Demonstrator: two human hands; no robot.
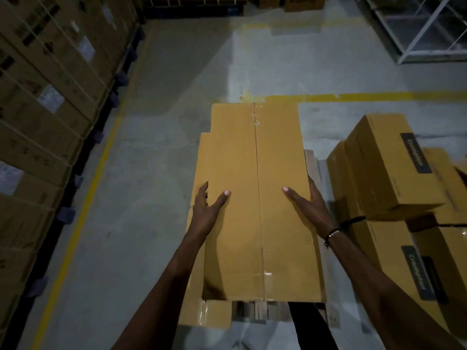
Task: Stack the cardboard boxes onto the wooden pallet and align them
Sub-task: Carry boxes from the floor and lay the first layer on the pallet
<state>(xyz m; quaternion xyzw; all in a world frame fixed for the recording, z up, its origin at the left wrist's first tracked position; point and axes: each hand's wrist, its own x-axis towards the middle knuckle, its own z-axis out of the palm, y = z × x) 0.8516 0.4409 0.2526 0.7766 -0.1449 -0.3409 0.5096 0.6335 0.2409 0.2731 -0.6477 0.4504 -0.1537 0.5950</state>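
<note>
A long brown cardboard box (255, 160) with a taped centre seam lies lengthwise in front of me. It rests on another box (199, 311), whose left edge sticks out beneath it. My left hand (208, 208) clasps the top box's left side, thumb on the top face. My right hand (307, 205) holds the right side the same way, thumb on top. Slats of the wooden pallet (260, 311) show below the near end and beside the right edge.
Several printed cardboard boxes (389, 168) are piled at the right, close to my right arm. A tall wall of strapped cartons (45, 102) runs along the left behind a yellow floor line (96, 178). A metal rack (427, 26) stands far right.
</note>
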